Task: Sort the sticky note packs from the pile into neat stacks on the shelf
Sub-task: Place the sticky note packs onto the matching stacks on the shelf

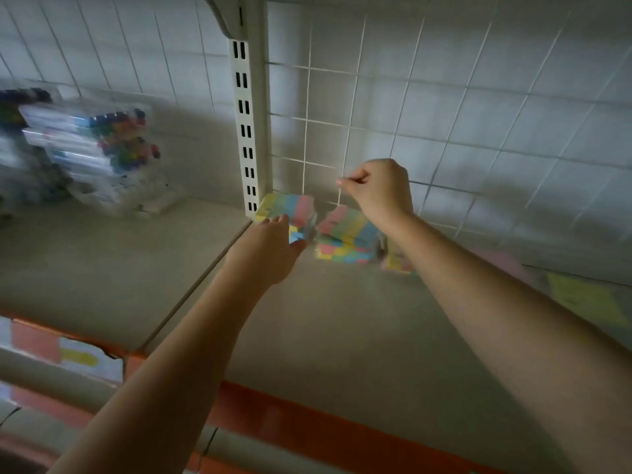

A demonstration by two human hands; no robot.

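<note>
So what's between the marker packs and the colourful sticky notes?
In the head view, bare shelf and the slotted white upright separate the marker packs from the sticky note stack.

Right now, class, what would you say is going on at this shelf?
A person is tidying multicoloured sticky note packs at the back of a shelf. The left hand rests against the left stack by the slotted upright. The right hand is raised above the looser right pile, fingers curled as if pinching something; what, if anything, is too blurred to tell. Marker packs sit further left.
</note>
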